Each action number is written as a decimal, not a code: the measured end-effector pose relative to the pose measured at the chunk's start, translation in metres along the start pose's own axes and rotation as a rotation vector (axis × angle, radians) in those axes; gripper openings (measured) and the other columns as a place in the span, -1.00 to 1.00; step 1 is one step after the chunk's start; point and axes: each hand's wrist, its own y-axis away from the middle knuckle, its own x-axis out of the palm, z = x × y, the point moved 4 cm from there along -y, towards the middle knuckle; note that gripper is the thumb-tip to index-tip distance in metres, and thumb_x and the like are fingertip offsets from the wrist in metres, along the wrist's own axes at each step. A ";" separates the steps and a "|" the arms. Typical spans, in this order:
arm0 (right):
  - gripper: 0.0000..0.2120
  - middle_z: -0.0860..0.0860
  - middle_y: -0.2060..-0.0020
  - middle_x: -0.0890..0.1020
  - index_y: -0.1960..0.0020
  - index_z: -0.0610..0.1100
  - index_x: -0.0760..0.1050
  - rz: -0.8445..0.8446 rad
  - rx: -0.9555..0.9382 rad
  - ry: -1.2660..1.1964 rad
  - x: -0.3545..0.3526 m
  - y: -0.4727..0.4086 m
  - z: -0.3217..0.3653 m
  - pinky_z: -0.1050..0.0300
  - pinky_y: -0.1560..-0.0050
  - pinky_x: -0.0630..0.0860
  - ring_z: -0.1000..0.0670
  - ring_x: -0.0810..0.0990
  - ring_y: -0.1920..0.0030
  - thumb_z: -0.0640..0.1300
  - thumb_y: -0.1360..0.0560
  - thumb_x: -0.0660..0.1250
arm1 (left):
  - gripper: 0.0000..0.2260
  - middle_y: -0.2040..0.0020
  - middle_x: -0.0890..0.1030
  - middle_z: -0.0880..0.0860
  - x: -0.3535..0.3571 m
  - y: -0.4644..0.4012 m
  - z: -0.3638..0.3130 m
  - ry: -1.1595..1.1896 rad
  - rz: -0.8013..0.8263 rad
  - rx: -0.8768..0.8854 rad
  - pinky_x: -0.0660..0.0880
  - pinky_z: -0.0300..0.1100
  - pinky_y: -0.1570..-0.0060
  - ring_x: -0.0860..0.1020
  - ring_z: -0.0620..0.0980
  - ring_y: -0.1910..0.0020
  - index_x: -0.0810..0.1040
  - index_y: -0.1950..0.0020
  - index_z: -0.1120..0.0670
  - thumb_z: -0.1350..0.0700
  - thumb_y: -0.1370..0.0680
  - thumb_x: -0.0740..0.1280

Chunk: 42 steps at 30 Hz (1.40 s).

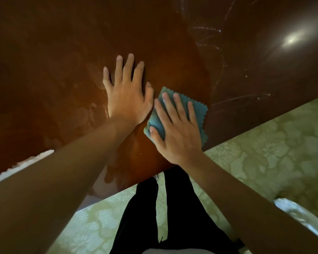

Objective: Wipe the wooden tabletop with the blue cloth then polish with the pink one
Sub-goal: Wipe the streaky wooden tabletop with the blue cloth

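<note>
While flat: hands (128,96) on tabletop (62,52)

Both bare arms reach forward, nearly parallel. The left hand (128,97) lies flat, palm down, fingers straight and slightly spread. Just beside it, the right hand (176,132) presses down flat too, fingers extended, thumb angled out to the left.

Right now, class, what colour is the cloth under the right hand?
Blue-teal, with zigzag-cut edges; the blue cloth shows best in the head view.
</note>
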 end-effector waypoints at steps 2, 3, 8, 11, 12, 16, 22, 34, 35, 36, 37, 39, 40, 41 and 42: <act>-0.36 -0.12 -0.62 0.23 -0.62 -0.09 0.22 0.003 0.063 0.022 -0.003 -0.005 -0.013 -0.27 -0.60 0.03 -0.17 0.12 -0.63 0.22 -0.65 0.04 | -0.47 -0.61 0.21 0.11 0.000 0.000 0.001 0.001 -0.001 -0.003 -0.08 0.27 -0.53 0.05 0.15 -0.62 0.27 -0.57 0.05 -0.13 -0.65 0.03; -0.35 -0.12 -0.62 0.22 -0.63 -0.10 0.20 0.008 0.093 0.035 -0.004 -0.007 -0.017 -0.29 -0.60 0.03 -0.18 0.12 -0.64 0.22 -0.65 0.04 | -0.47 -0.61 0.21 0.10 0.000 0.000 0.001 0.002 -0.005 -0.002 -0.08 0.26 -0.53 0.05 0.15 -0.62 0.28 -0.57 0.05 -0.13 -0.65 0.02; -0.28 -0.13 -0.65 0.12 -0.65 -0.12 0.10 0.055 0.247 0.020 -0.002 0.000 0.009 -0.29 -0.61 -0.08 -0.19 0.01 -0.65 0.29 -0.64 -0.04 | -0.47 -0.62 0.20 0.10 -0.002 0.000 0.001 0.005 -0.001 -0.002 -0.08 0.26 -0.53 0.04 0.15 -0.62 0.26 -0.58 0.05 -0.13 -0.65 0.02; -0.28 -0.14 -0.64 0.16 -0.61 -0.18 0.20 0.048 0.235 -0.041 0.008 0.022 0.058 -0.28 -0.61 -0.05 -0.19 0.03 -0.65 0.27 -0.62 0.04 | -0.46 -0.62 0.18 0.10 -0.002 -0.001 0.001 0.010 0.017 -0.001 -0.09 0.26 -0.53 0.03 0.14 -0.62 0.25 -0.59 0.05 -0.13 -0.65 0.01; -0.27 -0.14 -0.64 0.16 -0.61 -0.20 0.20 0.040 0.236 -0.055 0.011 0.029 0.071 -0.27 -0.62 -0.04 -0.18 0.04 -0.65 0.26 -0.61 0.08 | -0.47 -0.62 0.19 0.10 -0.002 0.000 0.001 0.018 0.013 0.001 -0.09 0.25 -0.53 0.03 0.14 -0.62 0.26 -0.58 0.04 -0.13 -0.65 0.02; -0.27 -0.14 -0.63 0.18 -0.61 -0.20 0.20 0.016 0.185 -0.072 0.013 0.038 0.077 -0.25 -0.62 -0.02 -0.17 0.06 -0.65 0.23 -0.60 0.14 | -0.47 -0.61 0.21 0.10 -0.002 0.000 0.001 0.036 -0.003 0.008 -0.08 0.24 -0.53 0.05 0.13 -0.62 0.29 -0.57 0.04 -0.13 -0.64 0.04; -0.26 -0.15 -0.64 0.12 -0.66 -0.14 0.09 0.050 0.256 0.065 -0.001 0.020 -0.014 -0.29 -0.61 -0.03 -0.18 0.02 -0.65 0.29 -0.63 0.00 | -0.46 -0.62 0.19 0.11 -0.002 -0.001 -0.001 0.021 0.008 0.012 -0.08 0.26 -0.54 0.03 0.16 -0.62 0.27 -0.58 0.06 -0.15 -0.64 0.04; -0.29 -0.13 -0.61 0.23 -0.60 -0.17 0.25 -0.011 0.115 -0.056 0.009 0.028 0.048 -0.23 -0.62 -0.01 -0.17 0.12 -0.63 0.24 -0.60 0.16 | -0.46 -0.60 0.22 0.14 0.000 0.000 0.001 0.007 -0.024 0.017 -0.03 0.28 -0.52 0.08 0.18 -0.61 0.30 -0.56 0.08 -0.15 -0.64 0.07; -0.28 -0.13 -0.61 0.23 -0.61 -0.14 0.21 -0.001 0.114 -0.035 0.007 0.026 0.034 -0.22 -0.62 -0.02 -0.17 0.12 -0.63 0.26 -0.61 0.14 | -0.46 -0.61 0.22 0.14 0.001 0.000 0.002 0.002 -0.024 0.018 -0.04 0.28 -0.52 0.07 0.18 -0.61 0.30 -0.56 0.08 -0.15 -0.64 0.07; -0.27 -0.13 -0.62 0.21 -0.63 -0.12 0.17 0.012 0.144 -0.006 0.005 0.022 0.014 -0.23 -0.61 -0.03 -0.18 0.11 -0.63 0.29 -0.62 0.09 | -0.46 -0.61 0.22 0.13 0.001 0.000 0.002 0.002 -0.024 0.019 -0.04 0.28 -0.52 0.07 0.18 -0.61 0.30 -0.56 0.08 -0.16 -0.64 0.07; -0.26 -0.14 -0.63 0.18 -0.64 -0.11 0.12 0.028 0.201 0.025 0.002 0.018 -0.009 -0.24 -0.61 -0.04 -0.19 0.09 -0.64 0.31 -0.62 0.03 | -0.46 -0.61 0.21 0.13 0.001 0.000 0.002 0.003 -0.023 0.020 -0.04 0.28 -0.52 0.07 0.18 -0.61 0.29 -0.56 0.07 -0.16 -0.64 0.07; -0.25 -0.15 -0.64 0.14 -0.66 -0.11 0.07 0.038 0.345 0.067 -0.007 0.010 -0.053 -0.29 -0.61 -0.03 -0.21 0.05 -0.64 0.33 -0.63 -0.06 | -0.45 -0.61 0.21 0.14 0.002 0.000 0.002 0.005 -0.021 0.021 -0.05 0.27 -0.52 0.06 0.18 -0.61 0.29 -0.56 0.07 -0.17 -0.64 0.06; -0.25 -0.15 -0.64 0.13 -0.66 -0.12 0.07 0.033 0.408 0.071 -0.010 0.007 -0.068 -0.31 -0.61 -0.02 -0.21 0.04 -0.64 0.33 -0.63 -0.07 | -0.45 -0.61 0.21 0.14 0.002 0.000 0.001 0.008 -0.020 0.020 -0.05 0.27 -0.52 0.06 0.18 -0.61 0.29 -0.56 0.07 -0.17 -0.64 0.06; -0.25 -0.15 -0.64 0.13 -0.66 -0.13 0.07 0.029 0.457 0.063 -0.013 0.005 -0.077 -0.32 -0.60 -0.02 -0.21 0.03 -0.65 0.32 -0.63 -0.07 | -0.46 -0.61 0.21 0.14 0.002 0.000 0.001 0.011 -0.020 0.017 -0.05 0.27 -0.52 0.06 0.18 -0.61 0.29 -0.56 0.07 -0.17 -0.64 0.06; -0.25 -0.15 -0.65 0.12 -0.66 -0.13 0.06 0.028 0.494 0.054 -0.013 0.003 -0.079 -0.32 -0.60 -0.04 -0.21 0.01 -0.65 0.31 -0.63 -0.08 | -0.46 -0.61 0.21 0.14 0.002 0.000 0.001 0.014 -0.020 0.014 -0.06 0.27 -0.52 0.06 0.18 -0.61 0.29 -0.56 0.07 -0.17 -0.64 0.06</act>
